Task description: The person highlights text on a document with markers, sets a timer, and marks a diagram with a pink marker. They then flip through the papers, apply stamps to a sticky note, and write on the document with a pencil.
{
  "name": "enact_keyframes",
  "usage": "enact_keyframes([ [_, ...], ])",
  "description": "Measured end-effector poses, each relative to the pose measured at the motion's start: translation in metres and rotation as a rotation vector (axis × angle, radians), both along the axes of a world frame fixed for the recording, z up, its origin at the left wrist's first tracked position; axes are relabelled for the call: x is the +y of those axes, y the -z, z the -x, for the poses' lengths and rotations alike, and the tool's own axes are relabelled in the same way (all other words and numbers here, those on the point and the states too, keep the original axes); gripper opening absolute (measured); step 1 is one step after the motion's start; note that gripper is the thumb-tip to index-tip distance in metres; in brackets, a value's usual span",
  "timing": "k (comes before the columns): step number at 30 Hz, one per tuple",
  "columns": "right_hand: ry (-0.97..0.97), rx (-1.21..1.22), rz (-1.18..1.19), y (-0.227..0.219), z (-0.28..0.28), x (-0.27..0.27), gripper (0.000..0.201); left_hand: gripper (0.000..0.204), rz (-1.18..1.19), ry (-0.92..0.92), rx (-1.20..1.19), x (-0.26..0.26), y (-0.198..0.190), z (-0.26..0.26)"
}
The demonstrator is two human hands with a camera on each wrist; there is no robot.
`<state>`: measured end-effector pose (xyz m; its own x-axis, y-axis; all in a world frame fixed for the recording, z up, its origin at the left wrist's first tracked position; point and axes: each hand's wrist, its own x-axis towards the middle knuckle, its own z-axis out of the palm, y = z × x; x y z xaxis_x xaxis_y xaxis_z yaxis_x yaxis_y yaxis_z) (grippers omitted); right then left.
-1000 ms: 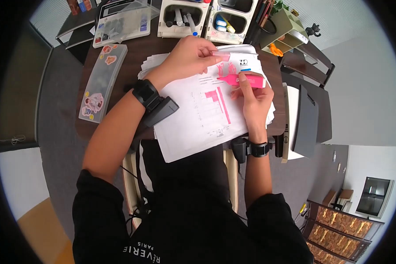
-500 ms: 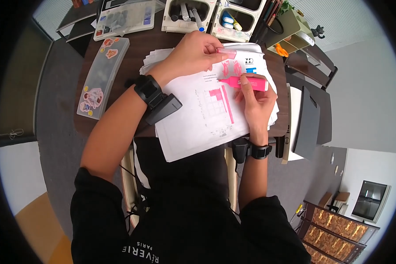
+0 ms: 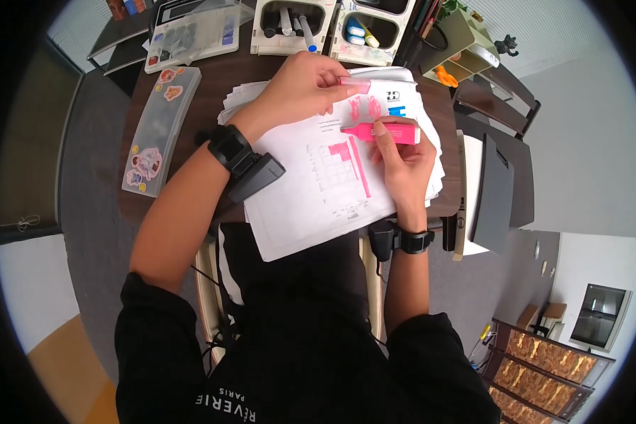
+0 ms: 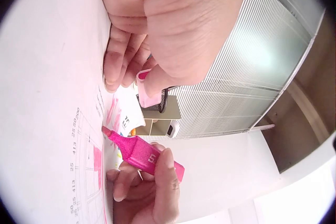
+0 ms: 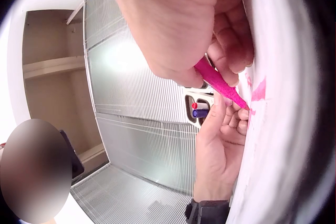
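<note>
One pink highlighter (image 3: 403, 133) was pinched in our right grip (image 3: 408, 161), uncapped, its tip down at the top sheet of the printed papers (image 3: 290, 212), near a pink-filled patch (image 3: 340, 151) of the grid. With our left grip (image 3: 304, 86) we pinched a translucent pink cap (image 3: 357, 85) near the papers' far edge. The papers lay on our worktop (image 3: 208, 99); we had a stickered case (image 3: 164, 131) to their left and a marker holder (image 3: 283, 46) beyond them.

Gap between case (image 3: 164, 128) and papers (image 3: 297, 205); organizer (image 3: 279, 46) blocks beyond
</note>
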<state>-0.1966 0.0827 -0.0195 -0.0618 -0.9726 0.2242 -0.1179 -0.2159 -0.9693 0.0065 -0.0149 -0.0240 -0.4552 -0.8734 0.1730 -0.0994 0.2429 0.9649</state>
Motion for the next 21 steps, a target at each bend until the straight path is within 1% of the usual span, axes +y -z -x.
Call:
enact_keyframes([
  [3,0.011,0.037,-0.008,-0.0009,-0.0007,0.0004,0.013,0.02,0.018,0.008,0.017,0.001,0.003,-0.0003],
  [5,0.014,0.044,-0.007,-0.0012,-0.0016,0.0009,0.013,0.02,0.002,-0.017,-0.02,0.0022,-0.0003,0.0002],
  [10,0.024,0.048,0.025,0.0053,0.0006,-0.0013,0.013,0.02,-0.005,0.004,-0.014,0.0034,-0.0044,-0.001],
  [15,0.073,0.179,0.061,0.0012,-0.0034,0.0008,0.014,0.02,0.002,-0.004,-0.019,0.0054,-0.0022,0.0002],
  [17,0.077,0.179,0.058,0.0009,-0.0033,0.0009,0.014,0.024,0.023,-0.044,0.073,0.0055,-0.0011,0.0018],
  [21,0.104,0.159,0.062,0.0049,-0.0016,-0.0021,0.014,0.023,0.023,-0.038,0.06,0.004,-0.0021,0.0009],
])
